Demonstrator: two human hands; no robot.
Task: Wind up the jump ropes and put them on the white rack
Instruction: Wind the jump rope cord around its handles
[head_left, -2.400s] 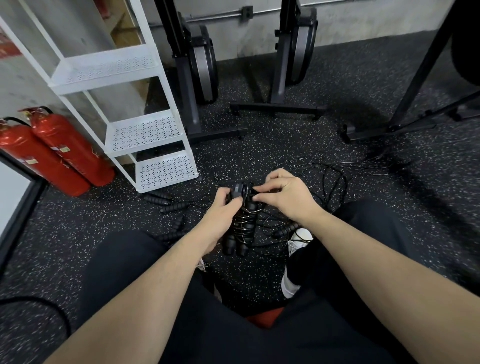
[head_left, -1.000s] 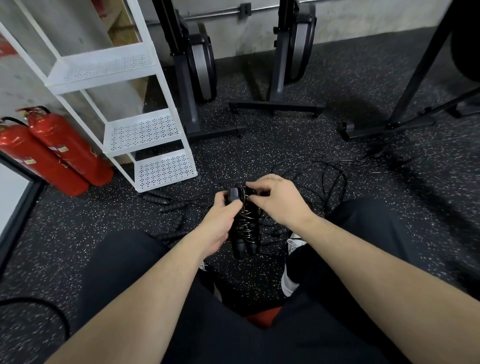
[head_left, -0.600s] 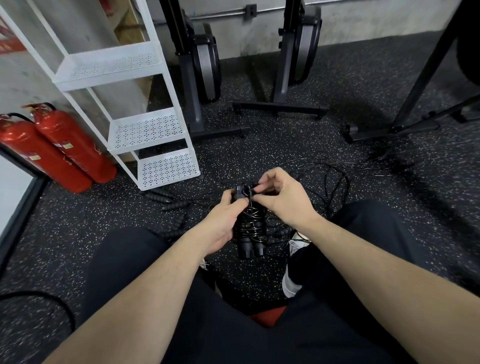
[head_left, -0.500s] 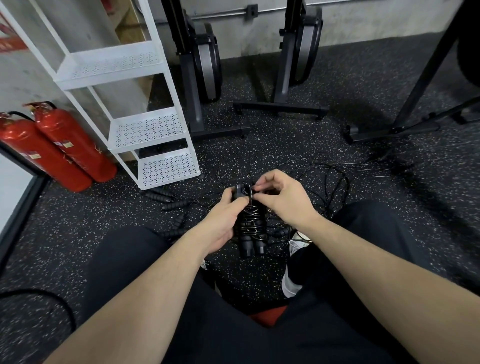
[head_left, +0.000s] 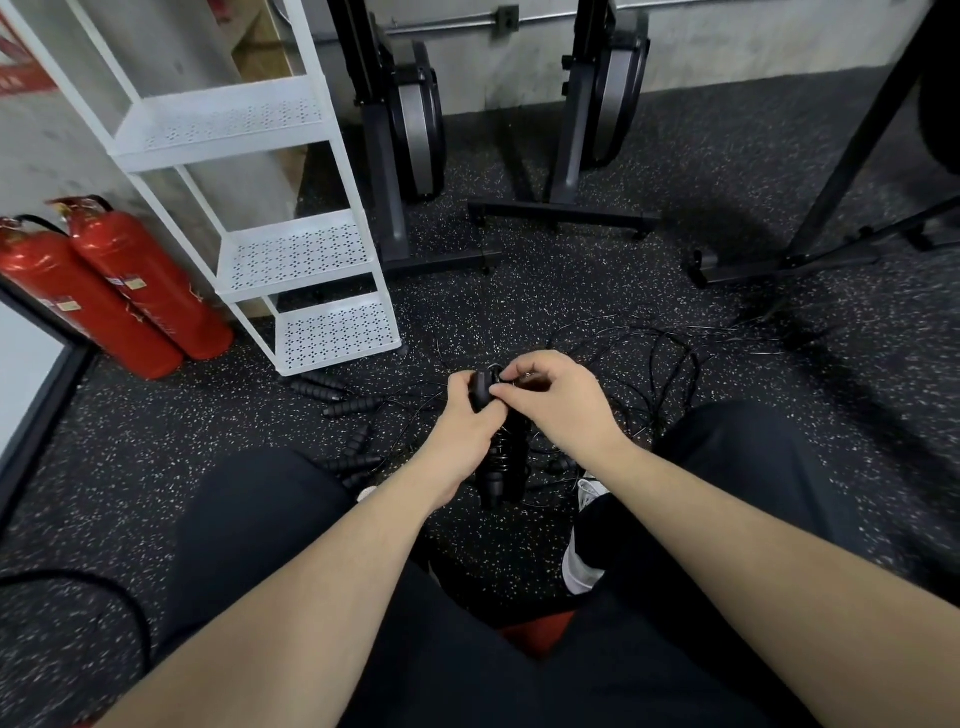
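Note:
A black jump rope (head_left: 503, 457), its thin cord coiled round its two handles, hangs upright between my knees. My left hand (head_left: 465, 423) grips the bundle near its top. My right hand (head_left: 550, 397) pinches the cord at the top end of the handles. Several other black jump rope handles (head_left: 340, 400) and loose thin cords (head_left: 665, 358) lie tangled on the floor beyond my hands. The white rack (head_left: 291, 249) with perforated shelves stands at the left, its shelves bare.
Two red fire extinguishers (head_left: 119, 291) lean left of the rack. Black exercise machines (head_left: 410, 130) stand against the back wall and a dark stand base (head_left: 779, 260) sits at the right. A black cable (head_left: 104, 592) curves over the speckled floor at the lower left.
The wound bundle stays in my left hand while my right hand has kept working the cord at its top, fingers shifting slightly. The view has drifted a little.

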